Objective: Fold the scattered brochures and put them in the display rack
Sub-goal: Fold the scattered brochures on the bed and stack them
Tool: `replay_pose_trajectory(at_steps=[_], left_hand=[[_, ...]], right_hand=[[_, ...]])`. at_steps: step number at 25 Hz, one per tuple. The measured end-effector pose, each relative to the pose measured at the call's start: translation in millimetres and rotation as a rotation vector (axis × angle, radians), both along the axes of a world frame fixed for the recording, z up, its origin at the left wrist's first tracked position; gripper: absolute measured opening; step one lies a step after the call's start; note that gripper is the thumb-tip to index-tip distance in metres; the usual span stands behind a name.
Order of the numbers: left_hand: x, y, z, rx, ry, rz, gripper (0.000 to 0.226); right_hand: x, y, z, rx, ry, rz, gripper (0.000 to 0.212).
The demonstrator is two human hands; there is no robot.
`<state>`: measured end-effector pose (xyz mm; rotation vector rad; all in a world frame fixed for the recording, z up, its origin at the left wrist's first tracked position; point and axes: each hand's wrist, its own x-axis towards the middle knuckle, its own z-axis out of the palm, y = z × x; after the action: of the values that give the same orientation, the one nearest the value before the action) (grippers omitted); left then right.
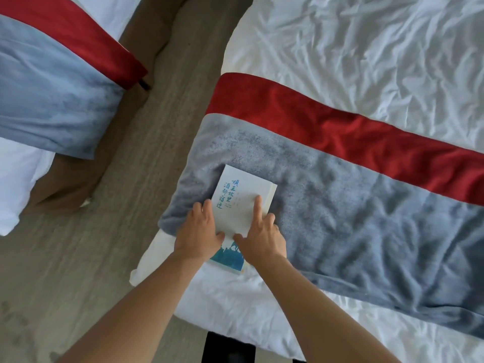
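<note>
Two hands are on one brochure, which lies on the grey-blue band of the bed runner near the corner of the bed, its long axis running from about 7 o'clock up toward 1 o'clock. The left hand rests on the brochure's left edge, fingers lying fairly straight along it and the thumb tucked in at the lower part of the sheet. The right hand has its forefinger stretched up the page toward 12 o'clock, pressing near the right edge, with the other fingers loosely bent just beside the paper and gripping nothing that I can see.

It looks folded over already, with a thick edge showing on the right side, so I judge the step to be setting the crease. To do that well, the left hand should pin its edge so the panels cannot slide, while the right forefinger runs the whole length of the fold from the 6 o'clock end to the 12 o'clock end. The plush runner gives under pressure, so a firm, even stroke matters; a light one may leave the fold springy. Corners should be checked for alignment before pressing hard.

No display rack shows from where I stand, nor any other brochures. A second bed sits across the floor at 10 o'clock.
</note>
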<state>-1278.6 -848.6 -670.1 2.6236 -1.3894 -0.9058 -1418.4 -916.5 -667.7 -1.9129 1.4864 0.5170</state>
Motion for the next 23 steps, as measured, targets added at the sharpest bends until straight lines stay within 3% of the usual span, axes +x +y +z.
replay_pose_trajectory(at_steps=[5,8,12,18,23], left_hand=[[6.2,-14.6,13.8,-0.015,-0.130,-0.154,0.079],[0.0,-42.6,35.6,-0.047,-0.086,-0.252,0.095],[-41.1,-103.2,77.1,-0.106,-0.062,-0.447,0.094],[-175.8,-207.3,128.7,-0.198,-0.017,-0.638,0.090],[-322.7,-261.1,131.5,-0.231,0.020,-0.765,0.081]], right_hand=[[-0.5,-7.6,5.5,-0.026,0.042,0.039,0.108],[-16.8,-29.1,30.7,-0.087,0.018,0.019,0.102],[-72.3,-77.8,79.1,-0.184,0.002,-0.083,0.094],[-224.4,-143.0,141.1,-0.342,0.004,-0.371,0.084],[-382.8,-160.3,144.9,-0.351,0.060,-0.569,0.073]])
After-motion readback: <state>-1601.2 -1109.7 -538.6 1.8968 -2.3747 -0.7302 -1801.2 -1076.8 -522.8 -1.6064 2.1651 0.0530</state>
